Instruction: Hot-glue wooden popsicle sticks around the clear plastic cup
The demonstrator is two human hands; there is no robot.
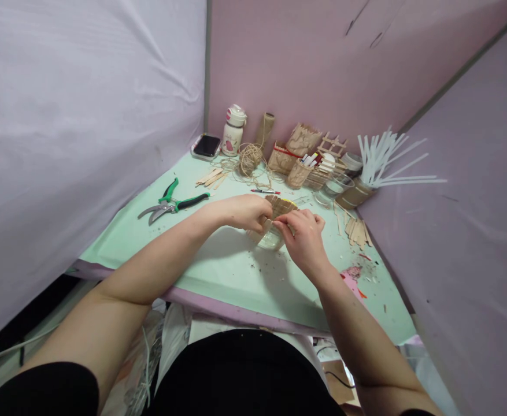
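Note:
In the middle of the table stands a clear glass cup point(269, 240), part of its side wrapped with upright flat wooden sticks point(280, 205). Its front shows bare glass. My left hand point(251, 212) is closed at the left of the cup, fingers curled at its rim. From the right, my right hand point(303, 234) comes to the same rim, with thumb and forefinger pinched together. What lies between those fingertips is too small to make out. The two hands nearly meet above the cup's front, hiding part of the rim.
Green-handled pruning shears point(170, 203) lie at left. Behind are a phone point(207, 145), a bottle point(234, 132), a twine ball point(250, 159), a red pen point(265, 191) and stick-built holders point(299, 173). At right are white glue sticks point(381, 159), loose wooden sticks point(357, 232) and pink scraps point(352, 280).

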